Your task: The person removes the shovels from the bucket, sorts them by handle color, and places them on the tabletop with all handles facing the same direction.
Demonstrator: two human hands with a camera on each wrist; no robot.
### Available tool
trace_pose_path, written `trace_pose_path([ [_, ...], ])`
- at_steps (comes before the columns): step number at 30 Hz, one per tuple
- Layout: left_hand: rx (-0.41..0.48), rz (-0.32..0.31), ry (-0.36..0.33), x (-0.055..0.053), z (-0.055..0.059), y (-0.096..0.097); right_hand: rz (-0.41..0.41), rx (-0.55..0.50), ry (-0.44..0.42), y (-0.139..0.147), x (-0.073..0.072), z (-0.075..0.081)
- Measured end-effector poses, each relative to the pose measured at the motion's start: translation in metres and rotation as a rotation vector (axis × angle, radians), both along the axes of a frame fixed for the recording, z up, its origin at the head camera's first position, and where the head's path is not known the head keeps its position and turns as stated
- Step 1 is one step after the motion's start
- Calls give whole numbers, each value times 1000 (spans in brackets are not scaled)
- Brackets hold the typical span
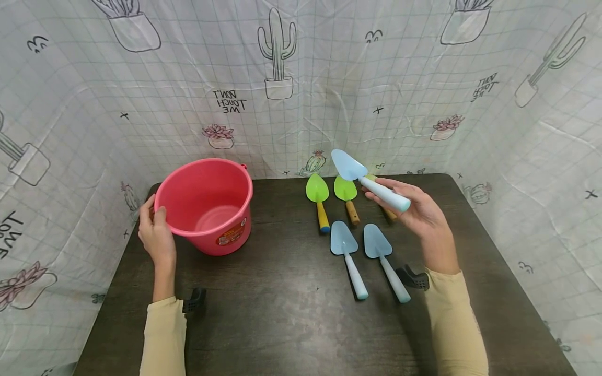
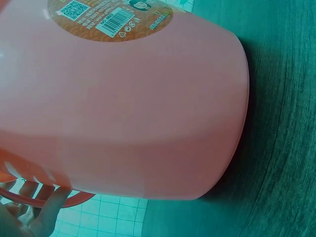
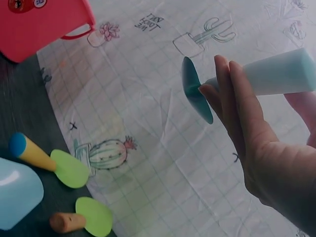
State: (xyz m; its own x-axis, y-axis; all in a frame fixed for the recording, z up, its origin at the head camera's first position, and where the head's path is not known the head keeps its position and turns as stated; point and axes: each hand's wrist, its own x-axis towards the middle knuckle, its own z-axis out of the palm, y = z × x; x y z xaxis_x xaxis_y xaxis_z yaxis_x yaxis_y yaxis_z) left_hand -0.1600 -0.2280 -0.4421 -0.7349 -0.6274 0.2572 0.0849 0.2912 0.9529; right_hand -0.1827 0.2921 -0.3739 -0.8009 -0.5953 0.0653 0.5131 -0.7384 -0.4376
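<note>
A pink bucket (image 1: 230, 230) stands upright at the table's left. My left hand (image 1: 157, 230) grips its rim on the left side; in the left wrist view, the bucket's wall (image 2: 148, 98) fills most of the picture. Above the table at the right, my right hand (image 1: 418, 206) holds a light blue trowel (image 1: 385, 194) by its handle, blade toward the back left. Two more light blue trowels (image 1: 355, 277) (image 1: 395, 279) lie below it on the table. Behind them are three trowels with green blades (image 1: 317, 188) (image 1: 345, 189) (image 1: 371, 177), the rightmost partly hidden by the right hand.
The dark wooden table (image 1: 282, 324) carries everything. A pale patterned sheet (image 1: 329, 73) hangs behind the table and along both its sides. Black wrist mounts (image 1: 414, 278) are strapped at both sleeve cuffs.
</note>
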Motion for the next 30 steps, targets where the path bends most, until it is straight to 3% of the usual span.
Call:
trace_pose_path([
  [11,8,5,17,1,0,0,-38,83,42,21,8,-14],
  [18,14,12,9,2,0,0,-81,193,103,33,12,-29],
  [24,12,7,17,2,-1,-1,-105,203,114,42,16,-37],
  [30,16,4,19,2,-2,0,-153,323,122,52,19,-43],
])
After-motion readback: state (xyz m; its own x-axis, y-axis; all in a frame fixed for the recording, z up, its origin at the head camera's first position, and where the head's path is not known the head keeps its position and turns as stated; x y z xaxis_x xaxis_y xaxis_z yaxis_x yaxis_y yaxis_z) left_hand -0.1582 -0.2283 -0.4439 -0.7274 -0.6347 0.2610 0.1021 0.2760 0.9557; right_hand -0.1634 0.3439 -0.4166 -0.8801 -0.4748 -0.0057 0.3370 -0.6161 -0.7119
